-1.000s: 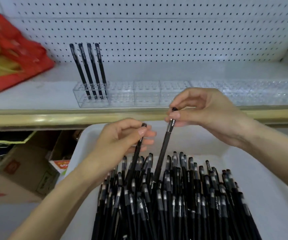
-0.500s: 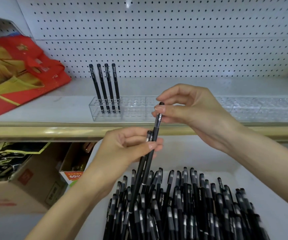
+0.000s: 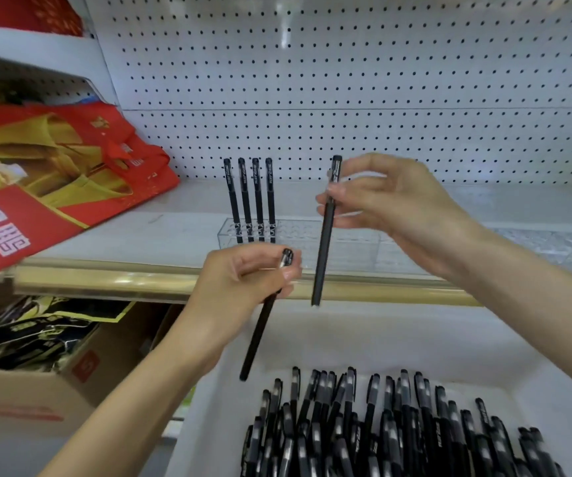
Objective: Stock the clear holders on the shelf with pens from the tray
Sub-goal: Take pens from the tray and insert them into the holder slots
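My right hand [image 3: 391, 208] pinches a black pen [image 3: 324, 249] near its cap, holding it almost upright in front of the clear holder [image 3: 346, 242] on the shelf. My left hand [image 3: 243, 280] grips a second black pen [image 3: 260, 328] that slants down to the left, above the tray's near-left corner. Several black pens [image 3: 250, 197] stand upright in the holder's left end. The white tray [image 3: 415, 339] below holds a heap of black pens [image 3: 380, 428].
Red and gold bags [image 3: 54, 173] lie on the shelf at the left. More clear holders [image 3: 535, 246] run along the shelf to the right. A gold shelf edge [image 3: 105, 277] crosses the view. Cardboard boxes [image 3: 36, 383] sit below on the left. Pegboard [image 3: 346, 80] backs the shelf.
Both hands have lifted their pens clear of the tray's heap. The right hand's pen has risen toward the holder, and the two pens have moved apart. The view has tilted upward.
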{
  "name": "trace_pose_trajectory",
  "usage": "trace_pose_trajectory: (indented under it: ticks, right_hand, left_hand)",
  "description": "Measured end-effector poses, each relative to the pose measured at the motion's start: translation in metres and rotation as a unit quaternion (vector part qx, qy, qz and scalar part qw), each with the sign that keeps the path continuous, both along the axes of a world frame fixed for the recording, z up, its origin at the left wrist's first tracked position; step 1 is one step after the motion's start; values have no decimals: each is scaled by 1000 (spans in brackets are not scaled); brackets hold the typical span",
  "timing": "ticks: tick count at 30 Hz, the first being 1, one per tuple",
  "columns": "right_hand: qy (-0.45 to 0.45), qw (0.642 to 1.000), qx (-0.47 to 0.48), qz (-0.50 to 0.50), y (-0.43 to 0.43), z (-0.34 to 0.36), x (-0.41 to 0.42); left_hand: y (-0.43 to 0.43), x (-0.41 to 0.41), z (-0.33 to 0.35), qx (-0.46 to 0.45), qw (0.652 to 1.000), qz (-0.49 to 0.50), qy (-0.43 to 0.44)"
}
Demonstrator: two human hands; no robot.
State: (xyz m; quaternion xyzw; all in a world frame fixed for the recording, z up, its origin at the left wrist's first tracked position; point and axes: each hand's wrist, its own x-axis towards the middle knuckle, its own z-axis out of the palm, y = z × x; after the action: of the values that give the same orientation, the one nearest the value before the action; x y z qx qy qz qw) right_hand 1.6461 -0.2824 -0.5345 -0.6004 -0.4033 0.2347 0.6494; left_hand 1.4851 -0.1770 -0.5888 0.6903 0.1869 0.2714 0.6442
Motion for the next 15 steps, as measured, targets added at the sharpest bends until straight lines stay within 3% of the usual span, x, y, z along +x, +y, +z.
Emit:
trace_pose_trajectory:
  ticks: [7,15]
  right_hand:
    - [-215,971,60,-80,49,27,22]
    - [-242,959,64,-133,87,-1,33]
  left_hand:
    - [25,-5,5,1,997,75,0]
    - [37,-2,11,7,994,101,-30]
